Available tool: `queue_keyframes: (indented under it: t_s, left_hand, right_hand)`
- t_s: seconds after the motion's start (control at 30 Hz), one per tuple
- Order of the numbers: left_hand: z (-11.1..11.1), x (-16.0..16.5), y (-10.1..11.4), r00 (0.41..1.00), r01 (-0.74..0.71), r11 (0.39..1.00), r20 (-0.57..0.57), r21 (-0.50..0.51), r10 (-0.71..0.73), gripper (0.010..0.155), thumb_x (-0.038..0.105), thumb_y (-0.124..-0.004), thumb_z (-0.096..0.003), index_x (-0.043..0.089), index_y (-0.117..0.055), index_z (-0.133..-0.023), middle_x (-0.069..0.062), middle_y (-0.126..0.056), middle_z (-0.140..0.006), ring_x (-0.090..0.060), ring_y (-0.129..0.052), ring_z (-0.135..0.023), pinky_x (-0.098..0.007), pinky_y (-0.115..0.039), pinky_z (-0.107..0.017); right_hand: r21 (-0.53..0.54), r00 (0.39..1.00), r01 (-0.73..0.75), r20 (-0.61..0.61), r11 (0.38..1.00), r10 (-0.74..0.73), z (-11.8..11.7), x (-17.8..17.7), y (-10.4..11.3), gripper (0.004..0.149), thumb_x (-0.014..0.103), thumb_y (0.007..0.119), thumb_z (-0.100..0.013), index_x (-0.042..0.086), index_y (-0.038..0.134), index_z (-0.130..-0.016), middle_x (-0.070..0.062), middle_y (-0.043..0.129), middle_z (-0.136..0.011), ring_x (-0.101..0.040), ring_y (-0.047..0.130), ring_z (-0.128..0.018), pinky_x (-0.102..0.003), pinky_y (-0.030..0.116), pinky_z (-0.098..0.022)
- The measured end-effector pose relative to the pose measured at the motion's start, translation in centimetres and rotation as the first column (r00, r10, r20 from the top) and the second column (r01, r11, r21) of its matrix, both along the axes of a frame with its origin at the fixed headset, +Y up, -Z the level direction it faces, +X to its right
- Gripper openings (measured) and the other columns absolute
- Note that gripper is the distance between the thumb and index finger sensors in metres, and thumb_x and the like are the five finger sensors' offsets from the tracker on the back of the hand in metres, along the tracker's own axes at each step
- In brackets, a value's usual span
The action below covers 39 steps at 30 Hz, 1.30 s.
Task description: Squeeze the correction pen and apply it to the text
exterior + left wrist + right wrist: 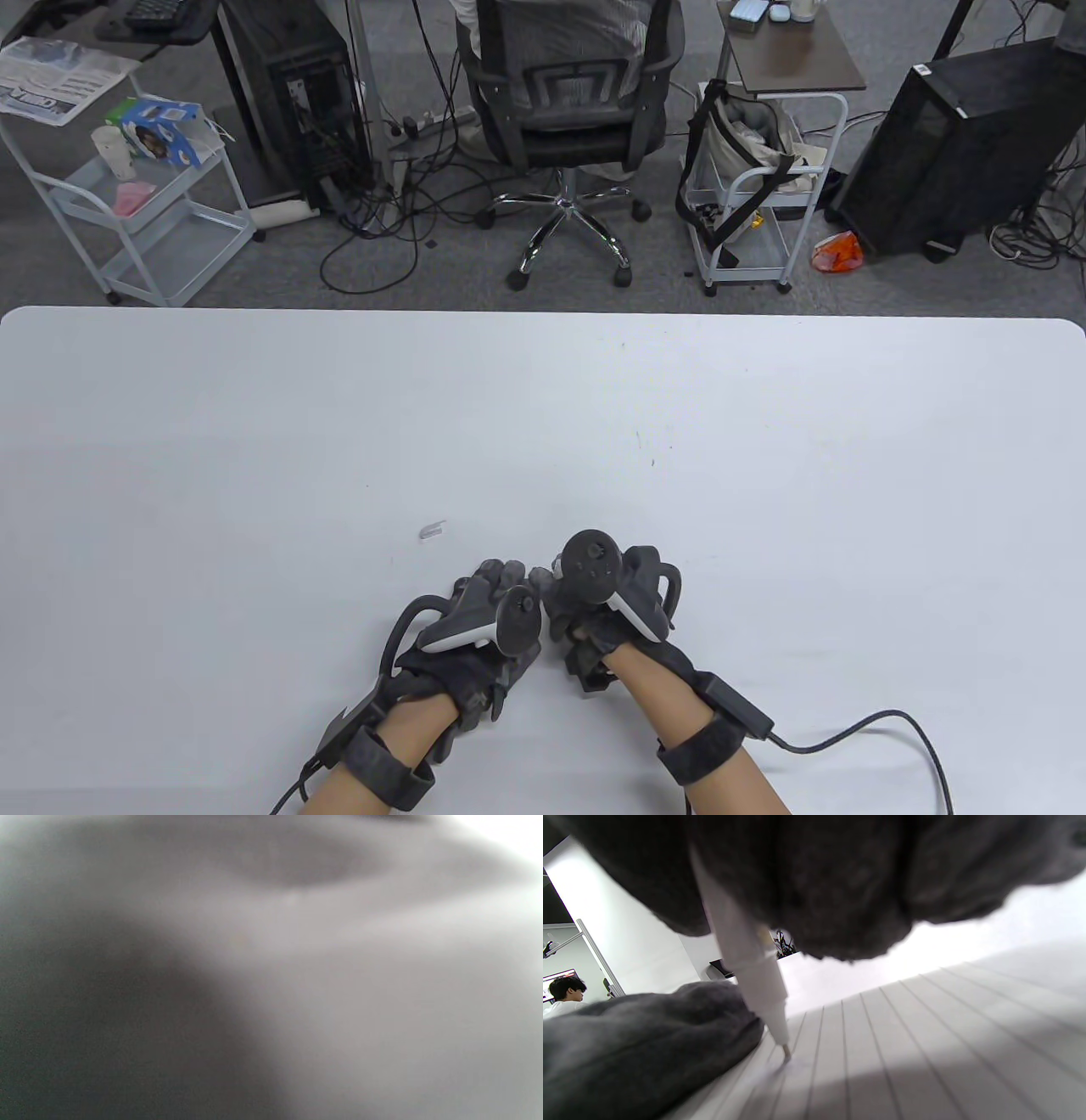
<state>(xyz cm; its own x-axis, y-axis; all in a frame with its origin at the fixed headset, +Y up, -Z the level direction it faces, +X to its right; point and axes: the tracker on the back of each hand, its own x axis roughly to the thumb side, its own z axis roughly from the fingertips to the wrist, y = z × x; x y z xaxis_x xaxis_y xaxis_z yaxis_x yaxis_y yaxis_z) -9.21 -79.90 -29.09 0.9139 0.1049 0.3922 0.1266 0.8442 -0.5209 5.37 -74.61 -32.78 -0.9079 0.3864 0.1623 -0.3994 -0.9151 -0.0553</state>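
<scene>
In the right wrist view my right hand grips a white correction pen, tilted, with its tip touching lined white paper. No text shows at the tip. In the table view the right hand and left hand sit close together near the table's front edge; the pen and paper are hidden under them. The left hand lies palm down, fingers flat, and its glove rests on the paper beside the pen tip. The left wrist view is a grey blur.
A small clear cap-like piece lies on the white table just beyond the left hand. A cable runs from my right wrist to the right. Beyond the far edge stand an office chair, carts and computer towers.
</scene>
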Motion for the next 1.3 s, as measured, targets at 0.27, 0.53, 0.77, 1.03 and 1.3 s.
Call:
queue_keyframes:
  t_s: [0.27, 0.53, 0.77, 1.03, 1.3]
  left_hand:
    - [0.01, 0.0, -0.02, 1.0, 0.0, 1.0, 0.0, -0.001, 0.0, 0.073, 0.055, -0.042, -0.0494, 0.025, -0.002, -0.103, -0.004, 0.007, -0.114, -0.033, -0.001, -0.109, -0.052, -0.016, -0.079]
    - [0.01, 0.01, -0.04, 1.0, 0.0, 1.0, 0.0, 0.0, 0.0, 0.073, 0.055, -0.042, -0.0494, 0.025, -0.002, -0.103, -0.006, 0.007, -0.114, -0.033, -0.001, -0.109, -0.052, -0.016, -0.079]
    - [0.01, 0.0, -0.04, 1.0, 0.001, 1.0, 0.0, -0.001, -0.001, 0.073, 0.055, -0.042, -0.0494, 0.025, -0.002, -0.103, -0.004, 0.007, -0.114, -0.033, -0.001, -0.109, -0.052, -0.016, -0.079]
    - [0.01, 0.0, -0.06, 1.0, 0.0, 1.0, 0.0, -0.001, 0.0, 0.073, 0.055, -0.042, -0.0494, 0.025, -0.002, -0.103, -0.004, 0.007, -0.114, -0.033, -0.001, -0.109, -0.052, -0.016, -0.079]
    - [0.01, 0.0, -0.04, 1.0, 0.0, 1.0, 0.0, -0.001, 0.0, 0.073, 0.055, -0.042, -0.0494, 0.025, -0.002, -0.103, -0.004, 0.007, -0.114, -0.033, -0.001, -0.109, -0.052, -0.016, -0.079]
  right_hand:
    - [-0.01, 1.0, 0.002, 0.003, 1.0, -0.002, -0.01, 0.26, 0.04, 0.035, 0.048, 0.086, -0.038, 0.014, 0.093, -0.037, -0.008, 0.102, -0.024, -0.029, 0.095, -0.015, -0.046, 0.085, -0.033]
    - [0.0, 0.999, -0.033, 0.008, 0.999, 0.033, -0.03, 0.25, 0.24, 0.035, 0.048, 0.086, -0.038, 0.014, 0.093, -0.036, -0.008, 0.102, -0.022, -0.028, 0.095, -0.013, -0.046, 0.086, -0.032]
    - [-0.015, 1.0, -0.001, -0.009, 1.0, 0.001, 0.05, 0.18, 0.05, 0.035, 0.048, 0.086, -0.038, 0.014, 0.093, -0.036, -0.008, 0.102, -0.023, -0.028, 0.095, -0.013, -0.046, 0.086, -0.032]
    - [-0.019, 1.0, -0.016, -0.021, 1.0, 0.015, 0.05, 0.14, 0.09, 0.035, 0.048, 0.086, -0.038, 0.014, 0.094, -0.035, -0.007, 0.102, -0.021, -0.028, 0.095, -0.011, -0.046, 0.086, -0.03]
    - [-0.001, 0.999, -0.032, -0.004, 0.999, 0.032, 0.03, 0.13, 0.25, 0.035, 0.048, 0.086, -0.038, 0.014, 0.094, -0.035, -0.007, 0.102, -0.021, -0.028, 0.095, -0.012, -0.046, 0.086, -0.03]
